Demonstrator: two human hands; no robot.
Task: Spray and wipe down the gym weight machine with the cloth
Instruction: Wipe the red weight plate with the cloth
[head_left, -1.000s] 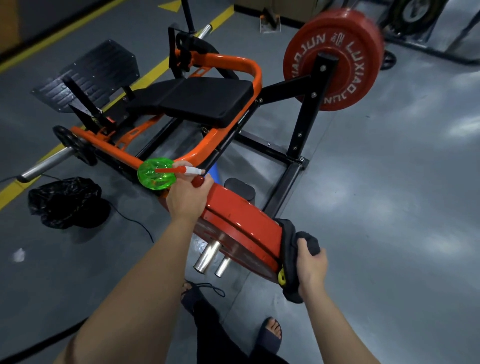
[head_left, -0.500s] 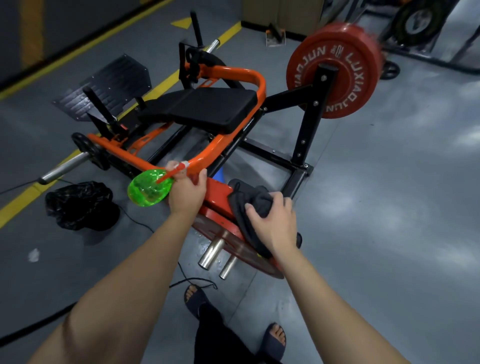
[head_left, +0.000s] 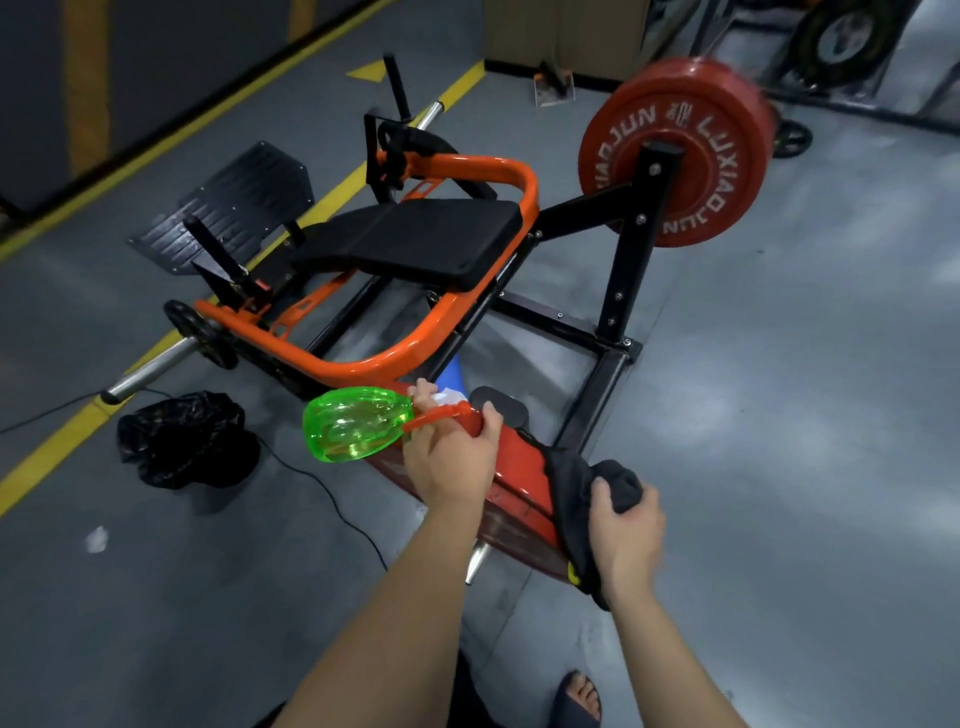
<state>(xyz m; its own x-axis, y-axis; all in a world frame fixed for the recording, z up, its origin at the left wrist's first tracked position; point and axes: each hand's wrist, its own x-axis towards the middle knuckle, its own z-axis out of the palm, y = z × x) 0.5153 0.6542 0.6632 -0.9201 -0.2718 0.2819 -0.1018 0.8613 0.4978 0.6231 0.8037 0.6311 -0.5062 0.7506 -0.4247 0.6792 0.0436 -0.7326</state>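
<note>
Your left grip (head_left: 449, 462) is clamped round the neck of the green spray bottle (head_left: 353, 423), tipped sideways off the machine's red plate (head_left: 519, 470) (probably parked between sprays). Your right grip (head_left: 628, 535) bunches the dark cloth (head_left: 576, 488) over that plate's edge, placed for wiping.

A crumpled black plastic bag (head_left: 187, 441) lies on the grey floor (head_left: 779, 415) near its left edge, just beside a yellow painted line (head_left: 62, 441) that runs diagonally toward the far side. A thin black cable (head_left: 337, 499) trails past the bag. A small white scrap (head_left: 97, 538) lies nearer. At the far edge stands a brown box (head_left: 566, 36), with a yellow arrow (head_left: 366, 70) to its left and a large wheel (head_left: 847, 36) in the far right corner.
</note>
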